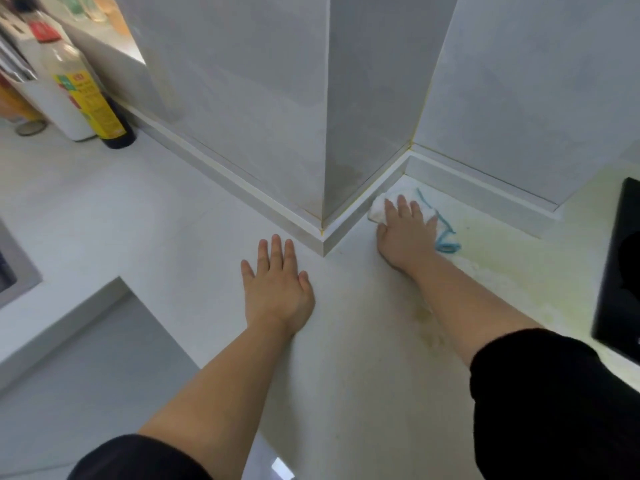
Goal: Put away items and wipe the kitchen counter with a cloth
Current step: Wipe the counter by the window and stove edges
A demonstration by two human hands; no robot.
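From the head camera I see a person's right hand (pixel 405 233) pressing flat on a white cloth (pixel 381 206) with blue edging, fingers spread over the fabric rather than pinching it. The cloth sits in the inner corner of the white kitchen counter (pixel 173 209), where the low backsplash ledge (pixel 374 188) meets the far wall, just to the right of a grey tiled pillar (pixel 311 98). Part of the cloth pokes out beyond the fingertips, and its blue trim trails out on the thumbless side of the hand. The left hand (pixel 277 285) lies palm down on bare counter in front of the pillar's outer corner, fingers open and slightly apart, holding nothing. Both forearms are bare, with dark sleeves (pixel 554 393) pushed up near the elbows.

To the right of the cloth, the counter shows a yellowish tint and a few faint stains near the right forearm. A black cooktop (pixel 620 271) occupies the right edge of the view, well apart from the cloth. At the far left, against the ledge, a dark sauce bottle (pixel 93 98) with a yellow label and red cap stands upright, touching or just beside a white container (pixel 59 109); I cannot tell which. The rim of a sink (pixel 20 271) shows at the left edge
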